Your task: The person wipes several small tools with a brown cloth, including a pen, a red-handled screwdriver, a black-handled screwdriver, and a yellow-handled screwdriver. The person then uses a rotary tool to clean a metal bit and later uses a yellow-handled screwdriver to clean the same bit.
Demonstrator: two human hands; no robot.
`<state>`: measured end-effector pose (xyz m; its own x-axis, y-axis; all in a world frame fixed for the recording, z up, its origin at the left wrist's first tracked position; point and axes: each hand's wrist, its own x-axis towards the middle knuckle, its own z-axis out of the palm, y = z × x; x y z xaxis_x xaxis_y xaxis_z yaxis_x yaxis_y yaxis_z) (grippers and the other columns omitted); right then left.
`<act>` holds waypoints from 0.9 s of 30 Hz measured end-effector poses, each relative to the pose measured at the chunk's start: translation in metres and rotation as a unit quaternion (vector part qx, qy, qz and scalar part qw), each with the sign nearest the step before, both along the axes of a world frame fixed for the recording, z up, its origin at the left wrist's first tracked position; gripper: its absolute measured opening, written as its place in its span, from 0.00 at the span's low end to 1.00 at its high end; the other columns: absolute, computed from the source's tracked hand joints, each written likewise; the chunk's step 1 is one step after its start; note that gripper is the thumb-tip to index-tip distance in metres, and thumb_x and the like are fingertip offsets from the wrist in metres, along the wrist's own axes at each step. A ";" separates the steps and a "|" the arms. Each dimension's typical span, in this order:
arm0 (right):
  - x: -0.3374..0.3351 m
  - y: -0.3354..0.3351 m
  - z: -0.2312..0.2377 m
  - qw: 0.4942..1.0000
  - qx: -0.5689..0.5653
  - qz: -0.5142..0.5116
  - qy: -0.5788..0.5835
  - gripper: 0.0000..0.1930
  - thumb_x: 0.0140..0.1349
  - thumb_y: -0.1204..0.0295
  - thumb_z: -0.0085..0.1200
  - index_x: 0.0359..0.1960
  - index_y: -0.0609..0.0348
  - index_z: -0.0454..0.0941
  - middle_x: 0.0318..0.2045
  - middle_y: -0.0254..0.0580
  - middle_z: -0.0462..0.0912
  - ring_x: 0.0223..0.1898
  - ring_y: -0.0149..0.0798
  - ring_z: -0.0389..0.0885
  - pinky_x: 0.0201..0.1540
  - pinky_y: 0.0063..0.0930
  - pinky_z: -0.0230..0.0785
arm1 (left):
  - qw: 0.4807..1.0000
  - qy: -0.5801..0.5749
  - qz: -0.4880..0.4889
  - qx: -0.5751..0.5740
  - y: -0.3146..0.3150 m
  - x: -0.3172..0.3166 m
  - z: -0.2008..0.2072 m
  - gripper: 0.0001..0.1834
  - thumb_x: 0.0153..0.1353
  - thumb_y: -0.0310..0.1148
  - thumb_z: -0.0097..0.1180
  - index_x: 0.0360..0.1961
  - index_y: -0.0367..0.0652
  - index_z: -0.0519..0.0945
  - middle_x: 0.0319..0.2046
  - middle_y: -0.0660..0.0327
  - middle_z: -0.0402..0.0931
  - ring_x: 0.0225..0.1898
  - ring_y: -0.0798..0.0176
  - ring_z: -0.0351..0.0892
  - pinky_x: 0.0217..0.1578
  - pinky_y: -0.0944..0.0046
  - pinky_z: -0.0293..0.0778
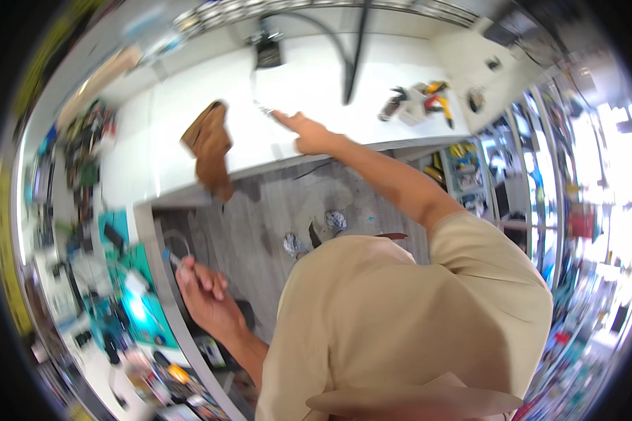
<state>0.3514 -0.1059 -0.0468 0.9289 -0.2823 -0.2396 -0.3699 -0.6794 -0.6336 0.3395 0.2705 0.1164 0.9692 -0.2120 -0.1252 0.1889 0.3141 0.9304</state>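
brown cloth (209, 147) lies beside the open right hand (309, 133); left hand (203, 291) pinches a thin tool (178, 261).

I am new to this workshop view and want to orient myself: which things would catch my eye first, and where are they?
First, the right hand, stretched far out over the white table at the top, its finger near a small metal part. Just left of it a brown cloth hangs over the table's front edge. Lower left, the left hand holds a thin tool with a cable beside a cluttered bench with a teal mat.
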 end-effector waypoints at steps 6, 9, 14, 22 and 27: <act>0.050 -0.043 -0.067 0.990 -0.032 -0.134 -0.020 0.48 0.62 0.75 0.57 0.83 0.44 0.46 0.61 0.69 0.71 0.57 0.65 0.78 0.60 0.51 0.75 | 0.996 -0.025 -0.002 0.088 -0.032 -0.013 0.002 0.20 0.81 0.44 0.48 0.57 0.36 0.75 0.26 0.69 0.64 0.23 0.78 0.58 0.31 0.72 0.62; 0.057 -0.063 -0.080 0.981 -0.090 -0.154 -0.072 0.40 0.59 0.74 0.55 0.76 0.57 0.59 0.56 0.68 0.77 0.55 0.64 0.79 0.60 0.53 0.73 | 0.991 -0.026 0.015 0.130 -0.048 -0.023 0.002 0.24 0.81 0.47 0.49 0.60 0.35 0.75 0.26 0.70 0.61 0.24 0.77 0.57 0.30 0.73 0.61; 0.027 -0.063 -0.076 0.978 -0.048 -0.135 -0.148 0.26 0.56 0.72 0.57 0.59 0.63 0.78 0.54 0.63 0.80 0.54 0.60 0.80 0.60 0.52 0.73 | 0.987 0.035 -0.054 0.146 -0.075 -0.028 -0.017 0.25 0.81 0.49 0.47 0.58 0.34 0.75 0.25 0.71 0.56 0.25 0.78 0.56 0.28 0.73 0.59; -0.261 0.009 -0.085 0.940 0.148 -0.301 -0.059 0.13 0.77 0.60 0.46 0.47 0.54 0.79 0.39 0.54 0.85 0.45 0.62 0.82 0.48 0.57 0.71 | 0.919 -0.016 -0.299 0.258 -0.163 -0.052 -0.067 0.25 0.81 0.54 0.44 0.32 0.47 0.66 0.22 0.70 0.52 0.25 0.71 0.52 0.29 0.67 0.57; -0.418 0.034 -0.059 0.842 0.038 -0.537 0.030 0.21 0.81 0.53 0.40 0.46 0.54 0.81 0.36 0.58 0.85 0.44 0.66 0.81 0.48 0.60 0.70 | 0.847 -0.036 -0.500 0.177 -0.224 -0.068 -0.075 0.28 0.81 0.56 0.42 0.27 0.49 0.62 0.20 0.70 0.51 0.21 0.71 0.49 0.24 0.67 0.54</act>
<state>-0.0664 -0.0717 -0.1055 0.1332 -0.9339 -0.3317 -0.7779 0.1089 -0.6189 0.2716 0.0464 0.0416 0.3357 -0.8928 -0.3003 0.1348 -0.2700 0.9534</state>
